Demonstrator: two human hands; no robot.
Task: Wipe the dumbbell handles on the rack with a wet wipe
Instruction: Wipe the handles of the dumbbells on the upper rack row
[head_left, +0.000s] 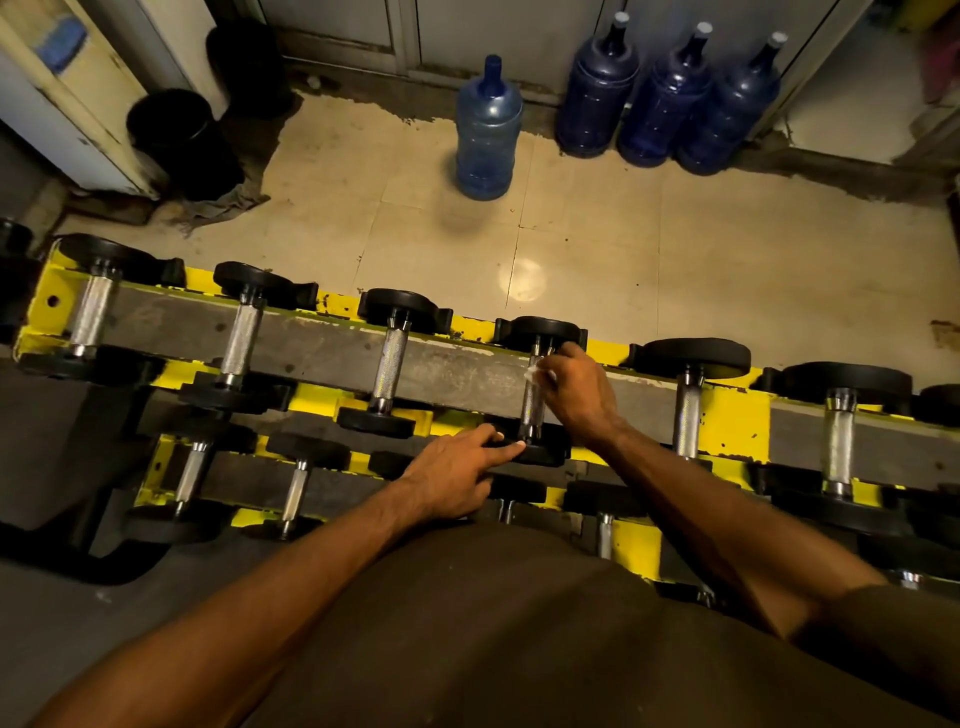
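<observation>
On the top row of the yellow rack (737, 423), my right hand (574, 397) has its fingers (550, 375) curled round the wet wipe (535, 372). They clamp it against the handle (532, 408) of the fourth dumbbell (540, 330) from the left, close to the bar's far end. The handle's long axis runs 12 to 6 o'clock, so the bare knurled length lies at 6 o'clock from the wipe, toward me. I judge the next stroke is a pull along that line.

My left hand (452, 470) sits at 7 o'clock of the handle, fingers straight and slightly apart, tips resting on the dumbbell's near head (543, 453), steadying it.

The rack's paint is chipped; other dumbbells sit at 9 and 3 o'clock. At 12 o'clock lie the tiled floor (597, 234) and blue water jugs (488, 135).
</observation>
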